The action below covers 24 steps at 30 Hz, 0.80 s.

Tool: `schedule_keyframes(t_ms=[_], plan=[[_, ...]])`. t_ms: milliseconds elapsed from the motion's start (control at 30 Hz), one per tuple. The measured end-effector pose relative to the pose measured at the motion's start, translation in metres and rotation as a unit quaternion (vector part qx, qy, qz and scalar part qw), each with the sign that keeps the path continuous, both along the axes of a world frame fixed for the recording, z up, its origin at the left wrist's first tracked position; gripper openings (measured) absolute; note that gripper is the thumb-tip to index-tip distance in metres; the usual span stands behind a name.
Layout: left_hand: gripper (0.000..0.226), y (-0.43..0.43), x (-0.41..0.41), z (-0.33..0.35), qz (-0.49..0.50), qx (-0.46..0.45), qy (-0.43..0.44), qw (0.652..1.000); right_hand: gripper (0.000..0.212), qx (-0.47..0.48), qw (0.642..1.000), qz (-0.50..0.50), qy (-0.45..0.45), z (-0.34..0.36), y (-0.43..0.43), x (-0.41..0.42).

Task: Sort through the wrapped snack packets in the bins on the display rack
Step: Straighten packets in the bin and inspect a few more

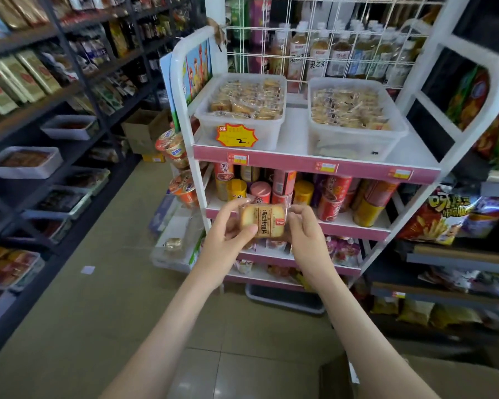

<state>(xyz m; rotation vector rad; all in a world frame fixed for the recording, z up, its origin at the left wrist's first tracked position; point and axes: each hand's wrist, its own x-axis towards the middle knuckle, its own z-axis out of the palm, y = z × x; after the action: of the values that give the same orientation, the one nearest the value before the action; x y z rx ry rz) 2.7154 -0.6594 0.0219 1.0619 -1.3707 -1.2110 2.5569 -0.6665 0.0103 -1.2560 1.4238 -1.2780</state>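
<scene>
A wrapped snack packet (264, 219), clear film over a golden toast slice with a brown label strip, is held in front of the rack's middle shelves. My left hand (228, 237) pinches its left edge with thumb and fingers. My right hand (306, 228) pinches its right edge. On the top shelf of the white and pink display rack (314, 162) stand two clear plastic bins. The left bin (267, 133) is full of similar packets and carries a yellow starburst price tag (236, 135). The right bin (398, 131) also holds several packets.
Cans and cups fill the rack's second shelf (357, 226). Bottled drinks stand behind a wire grid (343, 53). Dark shelving with trays and bagged goods lines the left (41, 110). Snack bags hang at the right. A cardboard box (429, 378) sits at the lower right on the tiled floor.
</scene>
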Motion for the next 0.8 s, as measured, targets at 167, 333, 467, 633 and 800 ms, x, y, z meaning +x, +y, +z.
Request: schedule_keyframes(t_ms=[167, 333, 467, 633, 800], plan=[[0.05, 0.004, 0.008, -0.002, -0.023, -0.065, -0.047, 0.997, 0.015, 0.006, 0.999, -0.038, -0.003, 0.005, 0.006, 0.005], [0.054, 0.006, 0.013, -0.012, 0.007, -0.202, -0.28, 0.938, 0.018, -0.078, 0.997, -0.004, 0.019, 0.015, 0.012, 0.003], [0.054, 0.011, 0.014, -0.022, 0.023, -0.294, -0.342, 0.892, 0.011, -0.127, 0.982, 0.096, 0.097, 0.028, 0.022, 0.02], [0.059, 0.019, 0.018, -0.027, 0.066, -0.283, -0.237, 0.927, 0.02, -0.104, 0.99, 0.095, 0.032, 0.027, 0.023, 0.025], [0.063, 0.024, 0.02, -0.024, 0.07, -0.201, -0.169, 0.962, 0.025, -0.134, 0.98, 0.089, 0.115, 0.023, 0.016, 0.025]])
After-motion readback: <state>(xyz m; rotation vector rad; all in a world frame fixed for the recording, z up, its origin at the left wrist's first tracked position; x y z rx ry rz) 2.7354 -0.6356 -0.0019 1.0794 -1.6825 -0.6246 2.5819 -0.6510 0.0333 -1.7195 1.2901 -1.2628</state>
